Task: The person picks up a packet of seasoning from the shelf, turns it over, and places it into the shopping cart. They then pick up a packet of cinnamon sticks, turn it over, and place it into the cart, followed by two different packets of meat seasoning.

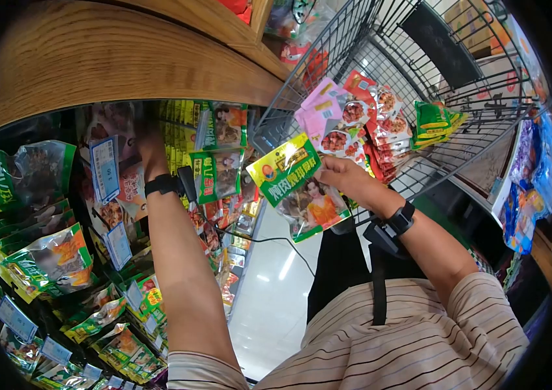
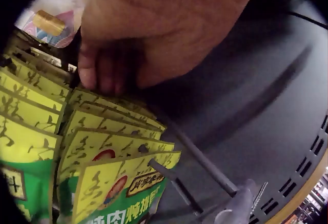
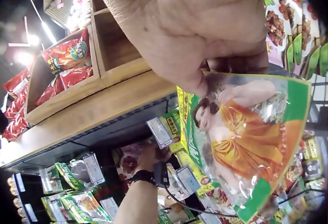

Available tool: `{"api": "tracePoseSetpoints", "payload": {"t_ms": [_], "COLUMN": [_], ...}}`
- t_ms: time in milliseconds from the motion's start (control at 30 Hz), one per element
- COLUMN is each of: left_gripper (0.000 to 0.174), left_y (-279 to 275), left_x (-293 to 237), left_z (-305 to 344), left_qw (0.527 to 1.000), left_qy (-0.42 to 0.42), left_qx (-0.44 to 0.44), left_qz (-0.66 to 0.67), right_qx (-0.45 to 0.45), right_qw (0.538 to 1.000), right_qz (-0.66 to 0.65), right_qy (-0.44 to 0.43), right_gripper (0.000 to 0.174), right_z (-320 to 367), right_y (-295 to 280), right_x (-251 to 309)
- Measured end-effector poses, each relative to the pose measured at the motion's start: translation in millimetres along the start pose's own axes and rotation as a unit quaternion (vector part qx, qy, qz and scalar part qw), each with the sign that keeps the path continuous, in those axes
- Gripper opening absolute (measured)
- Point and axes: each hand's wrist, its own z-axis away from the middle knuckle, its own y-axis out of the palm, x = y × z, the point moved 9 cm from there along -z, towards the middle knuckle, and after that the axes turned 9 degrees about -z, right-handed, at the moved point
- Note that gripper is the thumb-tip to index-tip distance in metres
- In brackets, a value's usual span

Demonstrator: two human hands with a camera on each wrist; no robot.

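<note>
My right hand [image 1: 356,182] [image 3: 197,29] pinches the edge of a green and yellow seasoning packet [image 1: 294,174] [image 3: 245,142], with a picture of a person in orange on it, beside the cart. My left hand [image 1: 151,151] [image 2: 164,34] reaches into the shelf. In the left wrist view its fingers [image 2: 105,73] bend down at the tops of hanging yellow and green packets [image 2: 120,175], towards the back of the row. Whether they hold a packet is hidden. Metal hook rods [image 2: 197,155] stick out past the packets.
The wire cart [image 1: 347,49] at the upper right holds pink and red packets [image 1: 380,110] and a green packet [image 1: 433,123]. A wooden ledge [image 1: 113,55] overhangs the shelf. Price tags [image 1: 105,170] hang among the packets at left. A black cable [image 1: 256,240] runs between the arms.
</note>
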Motion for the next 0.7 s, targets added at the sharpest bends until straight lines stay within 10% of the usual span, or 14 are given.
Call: {"api": "tracePoseSetpoints", "payload": {"t_ms": [700], "left_gripper": [0.063], "left_y": [62.1], "left_x": [81.1], "left_z": [-1.9], "left_qw": [0.949], "left_qy": [-0.123], "left_qx": [0.221], "left_qz": [0.191], "right_qx": [0.034], "right_qw": [0.997], "right_qz": [-0.043], "right_qy": [0.061], "right_gripper": [0.018], "right_z": [-3.9], "right_y": [25.4], "right_x": [-5.8]}}
